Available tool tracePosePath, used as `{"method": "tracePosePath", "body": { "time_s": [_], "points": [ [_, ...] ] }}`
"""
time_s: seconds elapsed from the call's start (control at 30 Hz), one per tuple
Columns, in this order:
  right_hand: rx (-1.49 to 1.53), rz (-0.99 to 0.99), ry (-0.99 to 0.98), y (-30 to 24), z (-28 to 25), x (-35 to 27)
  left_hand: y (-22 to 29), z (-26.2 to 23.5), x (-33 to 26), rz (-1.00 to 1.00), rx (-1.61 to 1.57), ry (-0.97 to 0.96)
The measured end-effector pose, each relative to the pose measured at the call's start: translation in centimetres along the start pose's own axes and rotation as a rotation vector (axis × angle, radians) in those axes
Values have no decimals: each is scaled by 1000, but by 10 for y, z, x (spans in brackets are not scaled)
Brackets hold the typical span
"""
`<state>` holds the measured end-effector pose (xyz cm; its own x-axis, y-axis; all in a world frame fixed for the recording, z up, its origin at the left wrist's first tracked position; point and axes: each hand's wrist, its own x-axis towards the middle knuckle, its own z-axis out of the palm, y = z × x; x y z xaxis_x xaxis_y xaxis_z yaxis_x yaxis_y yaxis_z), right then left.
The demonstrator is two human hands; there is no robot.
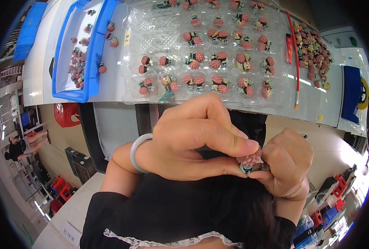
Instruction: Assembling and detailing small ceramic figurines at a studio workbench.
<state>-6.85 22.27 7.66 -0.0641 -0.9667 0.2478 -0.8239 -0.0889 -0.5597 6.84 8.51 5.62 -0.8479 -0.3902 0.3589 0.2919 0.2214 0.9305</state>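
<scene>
Between the thumb and fingers of my left hand is a small figurine with a pink, bumpy head and a pale blue and black lower part. My right hand is closed right beside it, its fingertips almost touching the figurine's lower part. A small, shiny metallic bit shows at the right thumb and finger; most of it is hidden. Both hands are raised in front of my body, off the table's near edge. Beyond them lies a clear plastic tray whose pockets hold many similar figurines.
At the left stands a blue bin with loose figurines inside and several beside it. Right of the tray lie a thin red-handled brush, a red packet and a figurine pile. Farther right are a blue box and yellow tape.
</scene>
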Motion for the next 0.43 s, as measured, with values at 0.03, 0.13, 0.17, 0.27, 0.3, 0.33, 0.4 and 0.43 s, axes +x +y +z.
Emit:
{"method": "tracePosePath", "body": {
  "time_s": [0.03,0.13,0.17,0.27,0.3,0.33,0.4,0.43],
  "points": [
    [1,-2,0,0,0,0,0,1,-1,-13,-21,14],
    [-4,5,-30,0,-2,1,0,-1,0,-5,-4,-9],
    [-2,5,-27,0,-2,0,0,-2,1,-5,-5,-10],
    [33,-35,12,3,0,3,1,-2,2,-10,26,-34],
    [68,-77,49,4,1,4,0,-2,2,1,25,-21],
    [68,-77,49,4,2,4,0,-1,1,13,24,-8],
    [69,-66,77,5,5,4,0,-1,1,18,33,-2],
    [70,-67,77,5,5,4,0,-1,0,24,42,3]
  ]
}}
